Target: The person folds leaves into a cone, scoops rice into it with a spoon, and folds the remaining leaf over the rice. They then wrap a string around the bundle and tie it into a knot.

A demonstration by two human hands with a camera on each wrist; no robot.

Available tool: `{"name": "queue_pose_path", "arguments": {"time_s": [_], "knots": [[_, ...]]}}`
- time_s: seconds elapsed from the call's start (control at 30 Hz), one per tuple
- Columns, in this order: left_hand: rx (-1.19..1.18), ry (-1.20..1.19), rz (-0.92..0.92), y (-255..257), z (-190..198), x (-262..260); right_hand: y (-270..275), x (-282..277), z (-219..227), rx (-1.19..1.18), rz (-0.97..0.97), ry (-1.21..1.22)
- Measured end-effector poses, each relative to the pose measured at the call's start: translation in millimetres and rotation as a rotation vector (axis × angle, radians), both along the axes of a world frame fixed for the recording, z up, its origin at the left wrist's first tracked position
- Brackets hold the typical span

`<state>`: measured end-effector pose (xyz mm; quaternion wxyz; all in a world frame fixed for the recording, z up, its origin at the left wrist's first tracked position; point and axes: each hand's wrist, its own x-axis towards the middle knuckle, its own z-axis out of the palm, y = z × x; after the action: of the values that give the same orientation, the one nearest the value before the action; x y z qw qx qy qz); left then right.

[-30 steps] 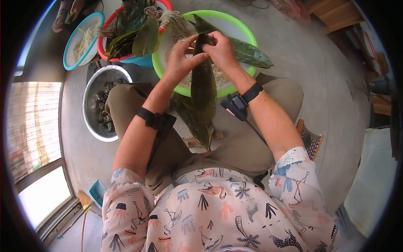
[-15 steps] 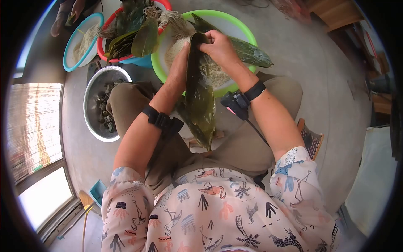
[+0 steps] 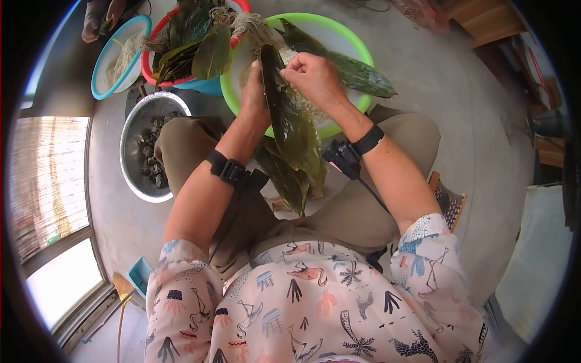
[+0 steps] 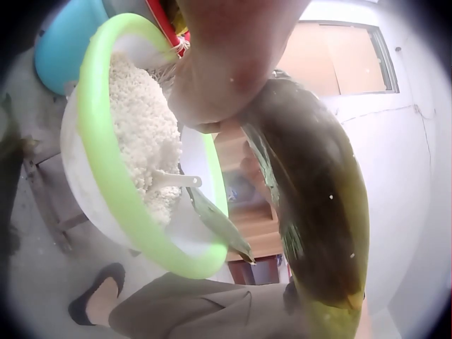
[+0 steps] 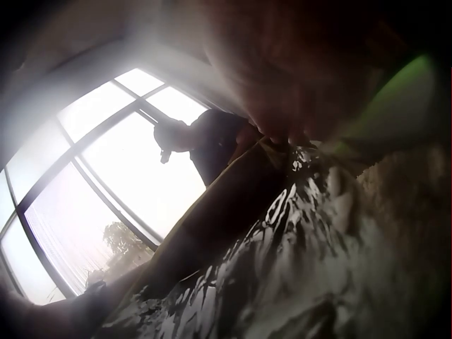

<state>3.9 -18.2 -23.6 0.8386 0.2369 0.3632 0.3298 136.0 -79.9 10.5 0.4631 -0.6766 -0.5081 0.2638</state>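
Note:
A broad, wet, dark green bamboo leaf hangs between my hands, over the near side of a green-rimmed basin. At its left edge my left hand holds the leaf, its fingers mostly hidden behind it. My right hand pinches the right edge near the top with thumb and curled fingers. The left wrist view shows the leaf curving down from the hand. White rice fills part of the basin, with a white spoon handle sticking out.
More leaves lie across the basin's right rim, and others hang below my hands. Leaves and string fill a red-rimmed basin. A metal bowl holds dark tied bundles. Another person's hands show top left.
My left hand has gone from the leaf's top to its left side, partly behind it. The leaf has spread wider and its top has shifted left; my right hand has moved slightly down.

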Motion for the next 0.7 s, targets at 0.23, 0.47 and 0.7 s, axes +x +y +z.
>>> {"name": "queue_pose_path", "arguments": {"time_s": [0.23,0.47,0.7], "knots": [[0.084,0.037,-0.047,-2,17,-19,-5,13,9,-0.025,0.054,0.407],[0.090,0.079,-0.020,-9,33,-57,-25,59,-19,0.044,0.046,-0.094],[0.051,0.113,-0.046,-22,40,-84,-45,55,-55,-0.089,0.169,-0.529]]}}
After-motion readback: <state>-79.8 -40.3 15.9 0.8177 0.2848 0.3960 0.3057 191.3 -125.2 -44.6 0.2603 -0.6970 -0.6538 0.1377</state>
